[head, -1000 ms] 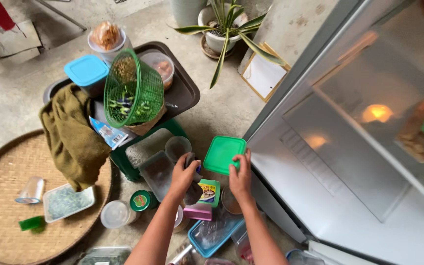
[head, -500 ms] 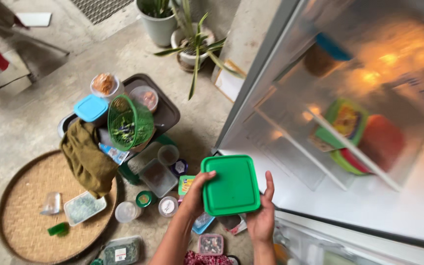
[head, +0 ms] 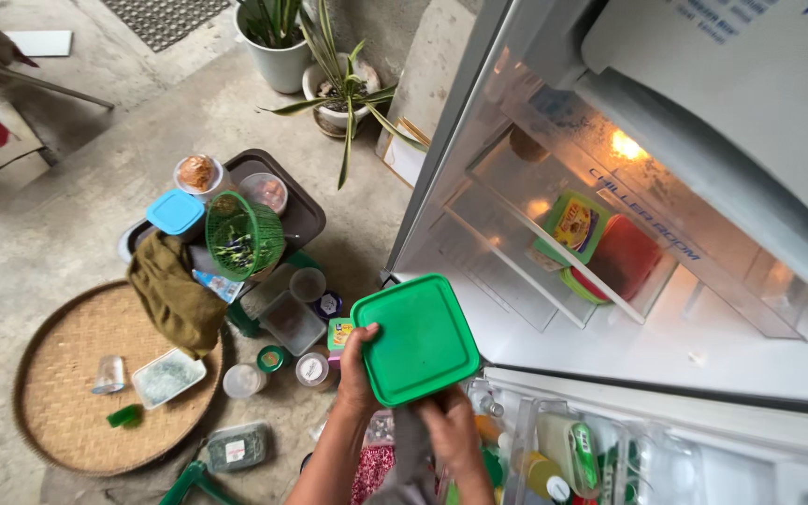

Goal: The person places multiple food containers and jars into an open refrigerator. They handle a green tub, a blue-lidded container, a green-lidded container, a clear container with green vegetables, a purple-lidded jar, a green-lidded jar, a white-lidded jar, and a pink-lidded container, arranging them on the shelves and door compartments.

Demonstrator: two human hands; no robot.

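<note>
Green plastic container with its square lid [head: 415, 339] is held up in front of the open refrigerator [head: 703, 355], level, so that nothing inside spills. The left hand [head: 357, 374] grips its left edge, thumb on the lid. The right hand [head: 449, 428] is under the container and seems to pinch a grey cloth [head: 411, 458]; whether its fingers are fully closed I cannot tell. Other tubs wait below on the concrete floor [head: 77, 140].

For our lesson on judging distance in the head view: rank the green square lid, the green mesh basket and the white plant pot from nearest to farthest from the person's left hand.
1. Green square lid: held by the left hand, before the fridge.
2. Green mesh basket: up-left, on the brown tray.
3. White plant pot: farthest, at the top by the wall.
</note>
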